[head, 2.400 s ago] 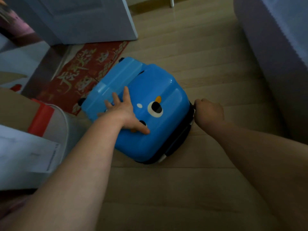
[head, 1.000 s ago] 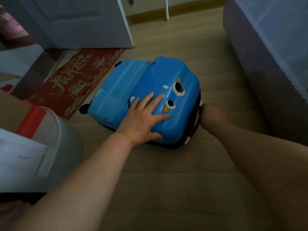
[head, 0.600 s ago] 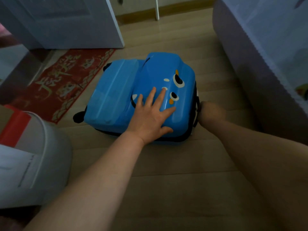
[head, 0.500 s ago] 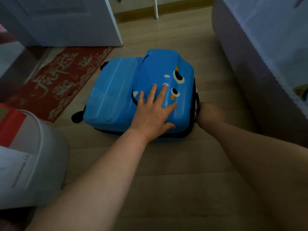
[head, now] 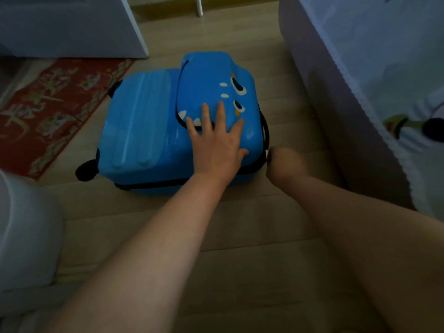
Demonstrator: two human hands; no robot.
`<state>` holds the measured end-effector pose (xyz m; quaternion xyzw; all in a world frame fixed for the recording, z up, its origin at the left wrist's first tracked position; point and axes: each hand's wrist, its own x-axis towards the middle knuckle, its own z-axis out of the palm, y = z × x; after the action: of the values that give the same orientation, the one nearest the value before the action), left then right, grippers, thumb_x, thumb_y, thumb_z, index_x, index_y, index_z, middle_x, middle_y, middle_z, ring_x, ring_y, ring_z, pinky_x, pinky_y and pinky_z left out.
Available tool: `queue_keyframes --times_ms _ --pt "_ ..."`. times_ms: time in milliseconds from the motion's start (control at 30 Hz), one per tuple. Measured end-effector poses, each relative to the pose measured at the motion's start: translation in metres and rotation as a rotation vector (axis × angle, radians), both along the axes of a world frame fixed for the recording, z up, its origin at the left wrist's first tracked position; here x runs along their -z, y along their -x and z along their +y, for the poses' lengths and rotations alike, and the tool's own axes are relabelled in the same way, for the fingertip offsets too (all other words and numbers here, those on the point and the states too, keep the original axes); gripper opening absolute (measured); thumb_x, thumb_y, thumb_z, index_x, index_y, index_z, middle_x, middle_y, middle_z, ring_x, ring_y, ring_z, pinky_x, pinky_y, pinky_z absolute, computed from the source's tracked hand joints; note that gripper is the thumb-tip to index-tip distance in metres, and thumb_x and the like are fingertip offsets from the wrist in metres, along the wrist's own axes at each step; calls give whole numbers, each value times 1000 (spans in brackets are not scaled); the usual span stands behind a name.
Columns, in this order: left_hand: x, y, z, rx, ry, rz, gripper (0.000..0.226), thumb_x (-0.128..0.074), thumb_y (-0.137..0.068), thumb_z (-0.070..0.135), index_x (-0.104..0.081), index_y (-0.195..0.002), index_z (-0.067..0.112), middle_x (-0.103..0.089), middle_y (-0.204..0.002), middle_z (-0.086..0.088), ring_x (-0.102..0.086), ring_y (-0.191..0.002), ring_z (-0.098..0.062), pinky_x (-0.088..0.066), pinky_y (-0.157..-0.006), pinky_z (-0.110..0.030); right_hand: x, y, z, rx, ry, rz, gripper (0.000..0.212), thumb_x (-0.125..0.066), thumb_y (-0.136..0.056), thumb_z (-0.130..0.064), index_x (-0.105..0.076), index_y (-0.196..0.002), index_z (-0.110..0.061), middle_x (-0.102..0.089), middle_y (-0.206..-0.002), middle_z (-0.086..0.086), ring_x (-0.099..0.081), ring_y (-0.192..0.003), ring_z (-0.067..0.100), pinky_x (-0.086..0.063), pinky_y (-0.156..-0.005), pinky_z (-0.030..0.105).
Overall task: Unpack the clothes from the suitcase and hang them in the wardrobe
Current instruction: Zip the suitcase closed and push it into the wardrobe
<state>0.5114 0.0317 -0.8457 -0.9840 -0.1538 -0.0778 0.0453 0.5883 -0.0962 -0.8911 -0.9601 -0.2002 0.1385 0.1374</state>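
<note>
A small blue hard-shell suitcase (head: 144, 131) with a cartoon face lies flat and closed on the wooden floor. My left hand (head: 216, 143) presses flat on its lid with fingers spread, near the painted eyes. My right hand (head: 283, 162) is curled at the suitcase's near right corner, pinching a small dark zipper pull (head: 268, 157) on the black zip band. No clothes show; the inside is hidden.
A bed with a pale patterned cover (head: 374, 92) stands close on the right. A red patterned mat (head: 48, 111) lies left of the suitcase, below a white door (head: 72, 25). A white rounded container (head: 26, 231) sits at the near left.
The suitcase has turned so its face end points away from me. My left hand shifted from the left part of the lid to near the eyes. My right hand has slid along the zip band to the near right corner.
</note>
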Motion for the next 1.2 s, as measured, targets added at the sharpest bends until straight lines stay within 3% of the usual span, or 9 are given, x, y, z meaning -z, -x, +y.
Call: queue_keyframes --times_ms 133,267,400,533,733,867,1000,1200 --pt "-1 -8 -5 -9 71 -19 71 -62 -83 50 -31 -144 30 -5 -160 -9 1 -146 -38 -5 -113 -61 0 1 -4 1 -10 3 20 -48 -89 -11 -62 -103 -10 -64 -108 13 -59 -101 32 -46 -79 35" --pt "-10 11 30 99 155 31 109 -72 -72 54 -3 -152 27 3 -161 -2 2 -148 -24 -6 -119 -49 3 6 -5 37 -27 15 23 -47 -88 -9 -61 -104 -15 -64 -108 11 -60 -101 29 -41 -76 31" --pt "-10 56 75 -176 249 170 132 -82 -61 50 9 -151 20 7 -160 -5 2 -148 -22 -10 -119 -50 5 10 1 95 -12 -2 20 -48 -88 -10 -62 -102 -12 -63 -108 11 -60 -101 29 -39 -73 29" --pt "0 88 105 -256 227 370 116 -79 -70 46 -2 -152 18 3 -160 -3 -3 -148 -23 -14 -117 -53 4 18 9 114 18 -31 14 -48 -90 -11 -61 -96 -11 -64 -104 11 -61 -97 29 -38 -70 29" --pt "14 94 114 -301 252 271 103 -72 -79 44 -1 -152 25 -1 -158 -13 -5 -147 -29 -19 -117 -50 1 18 9 127 -39 24 20 -49 -91 -12 -63 -105 -8 -64 -107 15 -59 -101 32 -43 -75 33" --pt "21 94 99 -322 153 172 86 -62 -84 51 -13 -150 24 -21 -149 -20 -27 -133 -37 -34 -104 -47 7 14 5 220 -117 91 22 -51 -91 -13 -63 -108 -9 -64 -105 15 -59 -99 31 -42 -73 31" --pt "21 86 84 -321 44 140 81 -56 -83 60 -22 -145 20 -40 -129 -21 -39 -116 -35 -41 -89 -44 3 4 2 281 -42 39 20 -51 -93 -12 -63 -109 -12 -61 -99 11 -59 -95 28 -43 -71 34" --pt "22 70 67 -312 -11 123 74 -52 -84 62 -28 -139 18 -44 -123 -20 -41 -111 -34 -40 -85 -45 -2 -1 1 293 91 -43 21 -50 -93 -13 -61 -111 -13 -61 -106 12 -58 -102 29 -43 -77 36"
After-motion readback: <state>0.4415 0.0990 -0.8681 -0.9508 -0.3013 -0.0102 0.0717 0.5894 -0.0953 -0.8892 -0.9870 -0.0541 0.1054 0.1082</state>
